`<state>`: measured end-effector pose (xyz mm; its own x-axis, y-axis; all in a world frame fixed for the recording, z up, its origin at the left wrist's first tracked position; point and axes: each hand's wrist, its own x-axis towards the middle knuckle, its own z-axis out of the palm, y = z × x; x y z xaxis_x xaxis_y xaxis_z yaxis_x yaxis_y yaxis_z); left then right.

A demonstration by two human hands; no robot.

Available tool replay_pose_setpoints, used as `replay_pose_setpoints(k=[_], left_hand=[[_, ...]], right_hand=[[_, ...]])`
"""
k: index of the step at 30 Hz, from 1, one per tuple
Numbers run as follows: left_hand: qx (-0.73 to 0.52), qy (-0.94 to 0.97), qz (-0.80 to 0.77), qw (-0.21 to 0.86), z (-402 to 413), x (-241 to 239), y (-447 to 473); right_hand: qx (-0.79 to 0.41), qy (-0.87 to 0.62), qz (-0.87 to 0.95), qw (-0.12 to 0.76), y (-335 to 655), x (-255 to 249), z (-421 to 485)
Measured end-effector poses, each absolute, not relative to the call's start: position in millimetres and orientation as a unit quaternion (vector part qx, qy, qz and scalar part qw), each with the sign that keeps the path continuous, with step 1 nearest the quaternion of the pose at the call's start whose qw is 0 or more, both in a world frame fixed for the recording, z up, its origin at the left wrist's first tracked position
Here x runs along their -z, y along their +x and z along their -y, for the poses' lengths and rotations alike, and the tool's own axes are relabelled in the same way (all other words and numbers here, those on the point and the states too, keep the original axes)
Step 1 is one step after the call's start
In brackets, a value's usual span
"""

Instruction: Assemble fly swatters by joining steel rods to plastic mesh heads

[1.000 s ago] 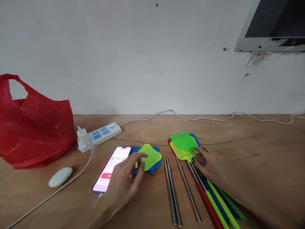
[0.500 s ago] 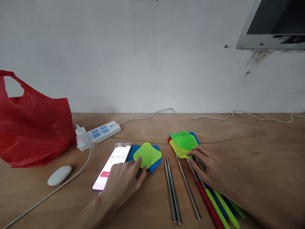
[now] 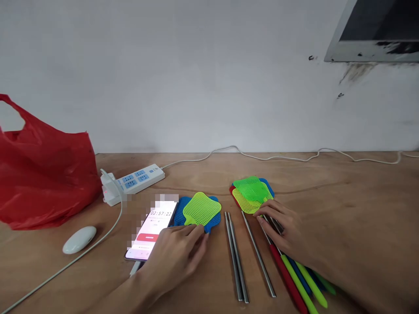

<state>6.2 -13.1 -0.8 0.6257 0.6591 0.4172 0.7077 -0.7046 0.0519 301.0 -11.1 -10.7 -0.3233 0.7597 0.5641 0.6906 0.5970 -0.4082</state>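
My left hand (image 3: 178,250) is curled, its fingertips at the lower edge of two stacked fly swatter heads: a yellow-green head (image 3: 202,209) over a blue one (image 3: 214,221). The palm hides part of the phone (image 3: 153,226). My right hand (image 3: 283,226) bends over the metal shafts of several fly swatters, whose green (image 3: 252,188) and yellow (image 3: 244,201) heads overlap beyond the fingers. Shafts show between thumb and fingers. Their red (image 3: 288,277) and lime (image 3: 299,285) handles fan out under the wrist. Between my hands lie loose metal rods (image 3: 236,257), with a single rod (image 3: 258,255) beside them.
A red plastic bag (image 3: 49,179) stands at the left. Near it are a white power strip (image 3: 139,178), a white oval device (image 3: 79,240) and a cable (image 3: 94,248) across the wooden table. A thin wire (image 3: 278,157) runs along the wall.
My left fingers have drawn back from on top of the yellow-green head to its lower edge and curled in, baring more of it. My right hand stays nearly in place. The view has shifted slightly.
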Motion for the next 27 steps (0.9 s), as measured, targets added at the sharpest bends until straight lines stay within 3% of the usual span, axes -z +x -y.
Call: replay_pose_setpoints(k=[5, 11, 14, 19, 27], left_hand=[[0.162, -0.882, 0.436, 0.076, 7.9, 5.4, 2.6], [0.213, -0.910, 0.349, -0.066, 16.1, -5.5, 8.2], [0.218, -0.888, 0.404, 0.010, 13.6, -5.3, 6.2], [0.060, -0.827, 0.532, 0.172, 4.5, 3.7, -0.5], [0.064, -0.884, 0.458, 0.064, 12.4, 1.3, 5.2]], right_hand=[[-0.058, -0.443, 0.817, 0.365, 299.9, 10.6, 11.9], [-0.060, -0.445, 0.816, 0.365, 299.6, 10.2, 11.4], [-0.059, -0.445, 0.818, 0.359, 299.8, 9.6, 11.5], [-0.067, -0.443, 0.820, 0.356, 300.0, 8.9, 12.2], [-0.072, -0.440, 0.817, 0.366, 299.8, 11.4, 10.7]])
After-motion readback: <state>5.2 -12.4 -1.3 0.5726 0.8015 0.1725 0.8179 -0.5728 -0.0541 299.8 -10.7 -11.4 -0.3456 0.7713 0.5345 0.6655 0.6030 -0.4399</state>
